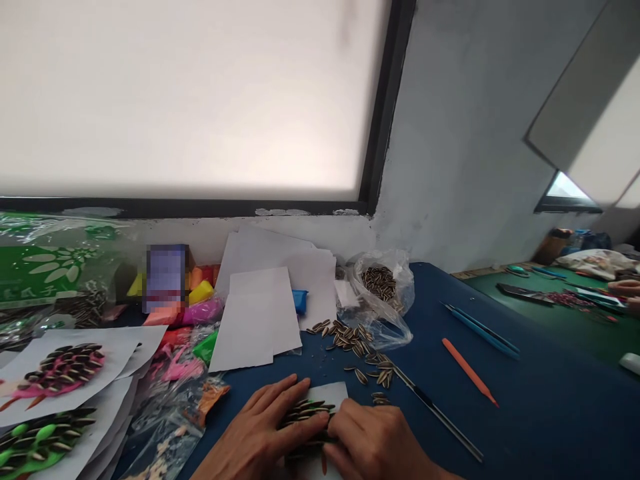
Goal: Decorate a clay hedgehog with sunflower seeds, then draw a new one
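A small white card (340,392) lies on the blue tabletop at the bottom centre. Sunflower seeds (309,411) are set in rows on it, with some green between them. My left hand (265,433) rests over the card's left side, fingers stretched out and touching the seeds. At the card's right side, my right hand (375,437) has its fingers curled in and pressed together against the seeds. Whatever is between those fingertips is hidden. Loose sunflower seeds (350,339) are scattered just beyond my right hand.
Finished-looking seed pictures (65,367) are stacked at left, beside coloured clay packs (203,310). White sheets (255,320) lean at the wall. A plastic bag of seeds (380,283), a metal rod tool (440,413), an orange pen-like tool (470,372) and blue tweezers (483,330) lie rightward. Another person's hand (625,288) shows far right.
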Action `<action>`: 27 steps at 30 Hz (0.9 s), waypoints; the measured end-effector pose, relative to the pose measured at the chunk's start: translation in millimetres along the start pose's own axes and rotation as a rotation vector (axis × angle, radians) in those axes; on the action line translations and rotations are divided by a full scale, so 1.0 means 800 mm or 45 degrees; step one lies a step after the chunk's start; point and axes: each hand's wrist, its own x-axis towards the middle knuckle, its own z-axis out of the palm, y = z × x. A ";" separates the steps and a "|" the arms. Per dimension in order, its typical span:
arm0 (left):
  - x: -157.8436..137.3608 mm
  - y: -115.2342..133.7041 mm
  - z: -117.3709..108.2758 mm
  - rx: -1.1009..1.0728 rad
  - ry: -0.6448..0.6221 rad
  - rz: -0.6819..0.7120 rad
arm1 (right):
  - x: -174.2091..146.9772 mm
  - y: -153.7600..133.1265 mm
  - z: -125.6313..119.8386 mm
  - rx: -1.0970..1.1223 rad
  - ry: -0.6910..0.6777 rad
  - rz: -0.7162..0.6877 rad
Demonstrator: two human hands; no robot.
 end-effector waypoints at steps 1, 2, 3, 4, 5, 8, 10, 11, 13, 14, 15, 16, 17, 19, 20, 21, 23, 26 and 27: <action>0.000 0.000 0.000 -0.002 0.001 0.000 | 0.000 0.003 -0.004 0.051 -0.042 0.047; -0.001 -0.001 0.001 -0.006 0.009 0.001 | 0.001 0.006 -0.008 0.096 -0.079 0.094; -0.001 -0.001 0.001 -0.012 0.012 0.001 | 0.001 0.009 -0.012 0.132 -0.111 0.136; -0.002 -0.002 0.002 -0.018 0.017 0.004 | 0.000 0.013 -0.016 0.157 -0.134 0.168; -0.003 -0.002 0.002 -0.025 0.021 0.006 | -0.001 0.016 -0.018 0.175 -0.143 0.198; -0.005 -0.004 0.003 -0.038 0.037 0.006 | -0.005 0.021 -0.020 0.244 -0.149 0.229; -0.007 -0.005 0.004 -0.036 0.064 0.006 | -0.009 0.021 -0.017 0.287 -0.137 0.216; -0.007 -0.005 0.005 -0.030 0.073 0.008 | -0.010 0.021 -0.015 0.302 -0.121 0.205; -0.008 -0.007 0.006 -0.012 0.089 0.016 | -0.013 0.020 -0.012 0.327 -0.074 0.190; -0.008 -0.007 0.007 -0.002 0.095 0.024 | -0.014 0.020 -0.010 0.337 -0.049 0.186; -0.007 -0.007 0.007 0.006 0.097 0.032 | -0.014 0.020 -0.009 0.345 -0.024 0.184; -0.007 -0.006 0.007 0.013 0.100 0.036 | -0.014 0.020 -0.008 0.350 -0.007 0.187; -0.007 -0.006 0.006 0.017 0.105 0.035 | -0.015 0.020 -0.008 0.354 0.005 0.188; -0.008 -0.005 0.007 0.022 0.116 0.037 | -0.015 0.020 -0.007 0.356 0.020 0.191; -0.008 -0.006 0.009 0.023 0.122 0.039 | -0.015 0.021 -0.007 0.351 0.031 0.191; -0.009 -0.008 0.012 0.027 0.122 0.038 | -0.015 0.021 -0.006 0.340 0.047 0.189; -0.011 -0.018 0.026 0.053 0.123 0.048 | -0.017 0.024 -0.002 0.292 0.098 0.164; -0.013 -0.041 0.059 0.163 0.175 0.126 | -0.023 0.028 0.010 0.163 0.058 0.029; -0.013 -0.049 0.070 0.196 0.157 0.106 | -0.026 0.030 0.015 0.119 0.005 -0.035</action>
